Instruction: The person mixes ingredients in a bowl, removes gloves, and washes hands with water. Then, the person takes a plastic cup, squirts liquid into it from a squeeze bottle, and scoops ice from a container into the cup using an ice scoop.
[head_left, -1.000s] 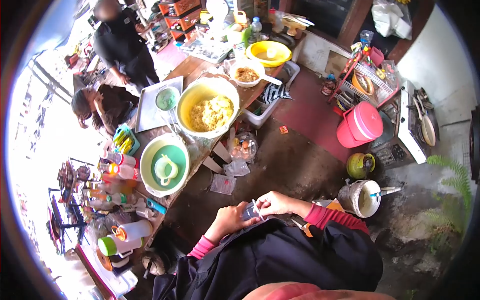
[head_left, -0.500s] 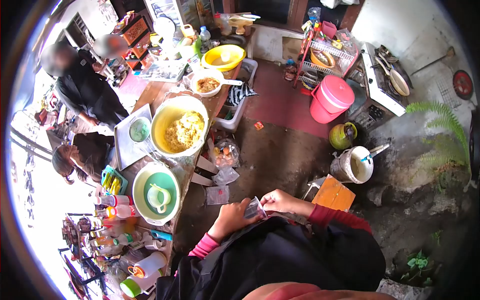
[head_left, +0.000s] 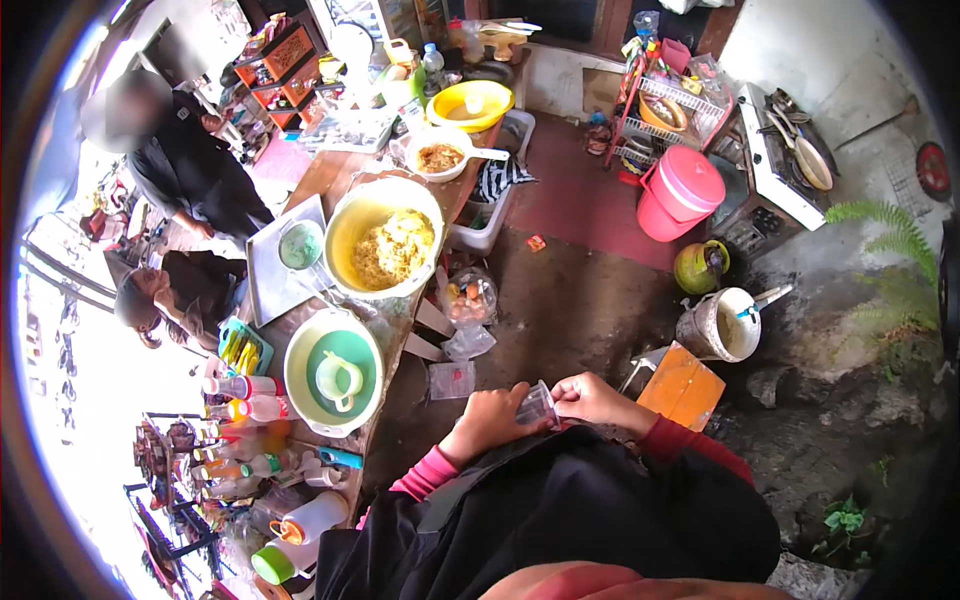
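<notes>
A clear plastic cup [head_left: 537, 405] is held low in front of my body, tilted, between both hands. Wrapped around its left side is my left hand [head_left: 489, 424], with the thumb lying along the wall. My right hand [head_left: 592, 402] has its fingers pinched together at the cup's right end; how much of the cup they grip is partly hidden. To the left, on the wooden table, stand a basin of green liquid [head_left: 357, 402] with a light green jug [head_left: 340, 380] in it and a large yellow bowl [head_left: 340, 245] of yellowish food [head_left: 395, 248].
Two people in dark clothes are beyond the table; one sleeve [head_left: 172, 190] hangs near a metal tray [head_left: 262, 290]. Several bottles [head_left: 245, 387] line the table's near end. A stool [head_left: 682, 388], bucket [head_left: 738, 325], gas cylinder [head_left: 702, 266] and pink drink cooler [head_left: 682, 195] stand on the right.
The whole view has shifted, so the table and room sit slightly further right. Both hands still hold the cup, with little change in grip.
</notes>
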